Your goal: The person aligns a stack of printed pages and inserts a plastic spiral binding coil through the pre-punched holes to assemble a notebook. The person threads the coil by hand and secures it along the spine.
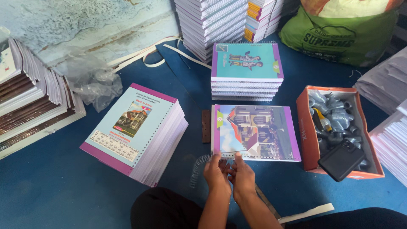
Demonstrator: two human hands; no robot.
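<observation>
So the notebook (256,132) sits flat on the blue floor (46,191), pretty much centre, glossy cover with a house picture and a purple strip down each side. Its near edge is the punched one, and that's where both hands are. Left hand (217,173) and right hand (242,174) are side by side, touching, fingers pinched down on a thin wire spiral (201,166) at that edge. The coil trails off to the near left, springy and loose, lying on the floor.

Room-wise it's tight. Just left of the notebook's far-left corner there's a small brown perforated strip (206,126), almost touching. Right side, an orange cardboard box (308,135) sits just beside the cover, full of grey wire coils with a black phone (341,160) lying on top. Right behind, at the far side, a short stack of bound notebooks (247,70) with a teal cover, nearly edge to edge with it.

Farther left is a thick unbound stack (135,131), punched along its right edge, pale blue top sheet with purple ends. There's a decent open patch of floor near left of that. Crumpled clear plastic (91,80) lies beyond it, and more paper piles (29,97) at the far-left edge. Tall spiral stacks (212,21) and a green sack (339,36) close off the far side.
</observation>
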